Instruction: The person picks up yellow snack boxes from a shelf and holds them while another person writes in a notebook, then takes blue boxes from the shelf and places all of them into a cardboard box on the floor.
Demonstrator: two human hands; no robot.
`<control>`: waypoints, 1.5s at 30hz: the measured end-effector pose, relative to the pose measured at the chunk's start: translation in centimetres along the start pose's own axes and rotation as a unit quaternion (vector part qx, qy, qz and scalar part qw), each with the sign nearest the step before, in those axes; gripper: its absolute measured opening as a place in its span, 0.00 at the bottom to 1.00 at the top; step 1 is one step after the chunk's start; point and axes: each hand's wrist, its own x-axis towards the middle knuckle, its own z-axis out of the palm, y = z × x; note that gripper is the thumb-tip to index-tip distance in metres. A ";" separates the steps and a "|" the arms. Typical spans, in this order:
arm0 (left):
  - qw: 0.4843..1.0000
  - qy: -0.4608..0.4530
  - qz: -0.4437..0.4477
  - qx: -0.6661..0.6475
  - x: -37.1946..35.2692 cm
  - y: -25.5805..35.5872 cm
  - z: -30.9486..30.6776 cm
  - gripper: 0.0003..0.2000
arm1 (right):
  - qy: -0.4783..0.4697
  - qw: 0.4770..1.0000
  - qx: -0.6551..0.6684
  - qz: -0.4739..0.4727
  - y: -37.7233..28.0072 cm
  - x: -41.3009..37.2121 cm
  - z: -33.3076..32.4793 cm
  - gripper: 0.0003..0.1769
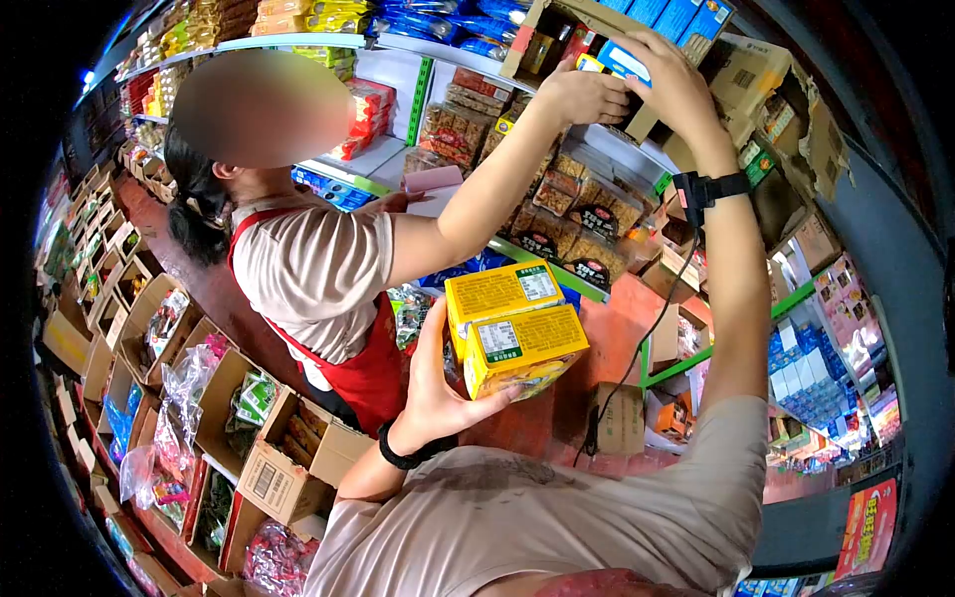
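Observation:
Two yellow boxes (517,323) with green and white labels are stacked together in my left hand (438,388), its fingers and thumb around their left and lower sides. My right hand (671,85), with a black strap at the wrist, reaches up to an open cardboard box (542,25) on the upper shelf. Its fingers are at a blue and white box (625,62). A co-worker's hand (585,95) is right beside it at the same carton. Whether my right fingers grip the blue and white box is hard to make out.
A co-worker (318,249) in a red apron stands close on the left, one arm stretched across in front of me. Packaged snacks (587,199) fill the shelf below. Cardboard boxes (288,468) line the lower left, and a torn carton (766,99) stands at right.

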 end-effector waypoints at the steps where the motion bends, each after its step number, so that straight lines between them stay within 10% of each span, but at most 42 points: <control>1: 1.000 0.001 0.000 0.000 0.0 0.0 0.0 0.59 | -0.022 0.999 0.038 0.032 0.6 -0.5 0.7 0.29; 9: 0.999 -0.009 -0.034 0.013 -0.6 -0.4 0.0 0.58 | -0.005 0.991 -0.100 0.085 2.5 -2.4 1.8 0.28; 19: 0.999 0.034 -0.034 0.003 0.3 -1.5 -1.3 0.59 | 0.241 0.969 -0.010 0.047 6.4 8.9 -4.6 0.30; 24: 0.996 0.077 -0.037 0.011 -0.5 -0.5 -2.9 0.61 | -0.040 0.906 0.157 0.392 1.0 17.9 -8.7 0.40; 29: 0.992 0.118 -0.043 -0.015 -1.6 0.4 -4.5 0.61 | -0.024 0.937 -0.068 0.342 16.5 27.0 1.3 0.47; 39: 0.989 0.129 -0.065 -0.040 -1.4 1.1 -5.3 0.61 | -0.057 0.926 -0.047 0.371 22.1 27.7 4.6 0.57; 45: 0.976 0.086 -0.096 -0.176 0.5 1.4 -2.6 0.60 | 0.300 0.949 -0.038 0.086 13.6 18.2 -1.8 0.51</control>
